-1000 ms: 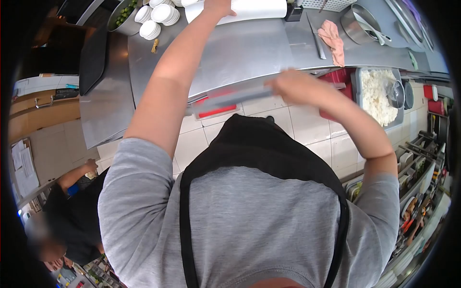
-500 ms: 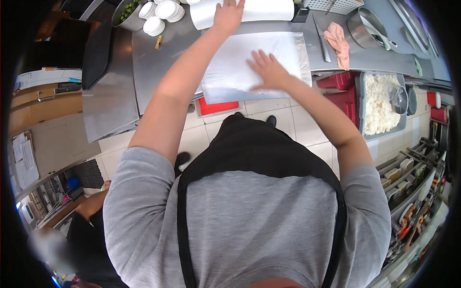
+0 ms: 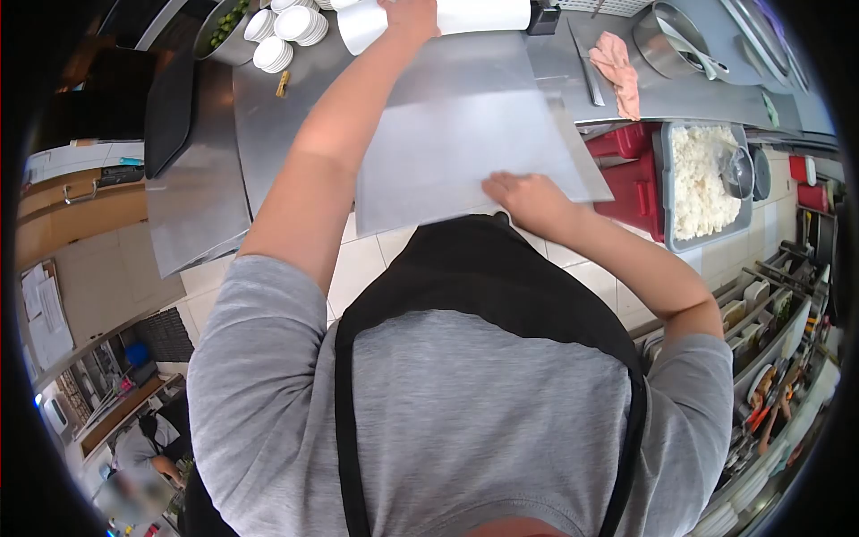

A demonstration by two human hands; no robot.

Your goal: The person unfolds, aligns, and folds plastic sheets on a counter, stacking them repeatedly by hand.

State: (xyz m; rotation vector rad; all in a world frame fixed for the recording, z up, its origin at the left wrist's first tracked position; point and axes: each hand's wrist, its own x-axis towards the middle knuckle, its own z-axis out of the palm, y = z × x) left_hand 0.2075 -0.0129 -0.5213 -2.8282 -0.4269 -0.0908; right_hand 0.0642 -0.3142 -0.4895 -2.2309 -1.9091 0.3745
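A white roll [image 3: 488, 15] of plastic film lies across the back of the steel counter. My left hand [image 3: 413, 16] rests flat on it; most of its fingers are cut off by the top edge of the view, but the hand looks open. From the roll's side, a translucent plastic sheet [image 3: 456, 148] stretches toward my body and hangs past the counter's front edge. My right hand [image 3: 534, 204] is closed on the sheet's near edge, close to my apron, with its fingertips partly hidden.
Stacked white lids [image 3: 300, 25] and a wooden clip [image 3: 283, 84] sit back left, beside a pot of green fruit [image 3: 224, 31]. A knife [image 3: 586, 67], pink cloth [image 3: 617, 76] and metal pot [image 3: 662, 40] stand right. A grey tub of rice [image 3: 707, 183] is lower right.
My right hand has gone from lying spread on the sheet to gripping its near edge, drawing the sheet toward me. The sheet now reaches farther over the counter edge. My left hand stays on the roll.
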